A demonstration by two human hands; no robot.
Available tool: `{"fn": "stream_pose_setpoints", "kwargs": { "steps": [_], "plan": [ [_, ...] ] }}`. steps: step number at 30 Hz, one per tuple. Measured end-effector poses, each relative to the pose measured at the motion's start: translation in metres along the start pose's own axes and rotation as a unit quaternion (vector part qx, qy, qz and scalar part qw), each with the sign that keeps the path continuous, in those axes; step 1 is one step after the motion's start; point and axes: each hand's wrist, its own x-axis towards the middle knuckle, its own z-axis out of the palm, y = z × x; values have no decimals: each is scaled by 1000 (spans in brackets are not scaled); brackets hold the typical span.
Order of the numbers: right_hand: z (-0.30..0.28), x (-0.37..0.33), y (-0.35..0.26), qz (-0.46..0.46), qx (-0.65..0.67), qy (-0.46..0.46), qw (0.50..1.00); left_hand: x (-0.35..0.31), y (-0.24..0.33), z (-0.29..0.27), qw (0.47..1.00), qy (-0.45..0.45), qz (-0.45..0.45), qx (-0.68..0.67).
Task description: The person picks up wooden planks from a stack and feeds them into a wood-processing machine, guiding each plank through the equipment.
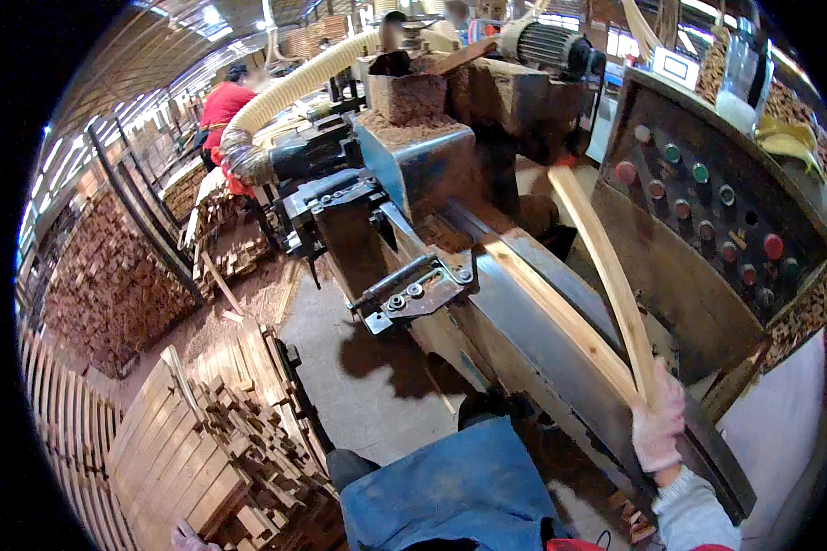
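Strips of pale wood, 2 of them, run from the lower right of the frame up toward the centre. The upper strip (pixel 606 266) is gripped at its near end by the right hand (pixel 658 424), which wears a pinkish work glove and is clenched around it; this strip rises off the machine at a tilt. The lower strip (pixel 560 317) lies flat along the steel bed (pixel 515 303) of a woodworking machine, just beside the first. To the right stands a slanted control panel (pixel 708 220) with red and green buttons. A ribbed dust hose (pixel 289 87) curves away at the upper left. Stacks of cut wood (pixel 211 441) fill the lower left, where the left hand (pixel 188 539) barely shows at the frame's edge; its grip cannot be told.
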Motion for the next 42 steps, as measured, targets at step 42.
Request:
{"fn": "stream_pose_setpoints", "kwargs": {
  "steps": [42],
  "plan": [
    [78,112,-174,-395,324,-135,849,41,272,-275,798,232,509,-223]
  ]
}}
